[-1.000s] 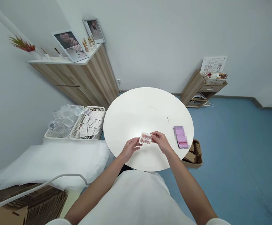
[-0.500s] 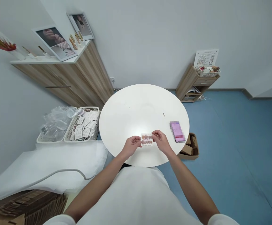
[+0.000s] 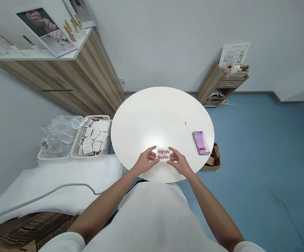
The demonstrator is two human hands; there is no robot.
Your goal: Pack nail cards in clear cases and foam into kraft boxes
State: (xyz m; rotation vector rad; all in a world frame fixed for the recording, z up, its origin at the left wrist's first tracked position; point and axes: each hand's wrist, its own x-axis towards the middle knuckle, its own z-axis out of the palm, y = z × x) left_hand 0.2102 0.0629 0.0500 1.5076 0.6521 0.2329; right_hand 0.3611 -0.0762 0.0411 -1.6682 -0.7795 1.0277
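A small card of press-on nails (image 3: 163,154) shows its two rows of pinkish-brown nails near the front edge of the round white table (image 3: 141,133). My left hand (image 3: 145,161) grips the card's left edge, thumb below and index finger above. On the opposite edge, my right hand (image 3: 180,163) holds it the same way, with the other fingers curled. Whether the card touches the tabletop I cannot tell. To the right of my right hand lies a phone (image 3: 201,142), its screen blurred out in pink and purple.
Left of the table stand a white basket (image 3: 74,153) of small white cards and a white bin of clear plastic packaging (image 3: 59,138). A cardboard box (image 3: 212,167) sits on the floor at right. Beyond are a wooden cabinet (image 3: 94,70) and a small shelf unit (image 3: 209,84).
Both hands have shifted their fingers from the card's faces and corners to its side edges, with thumbs now below. My view has tilted slightly, so the surroundings sit a little higher.
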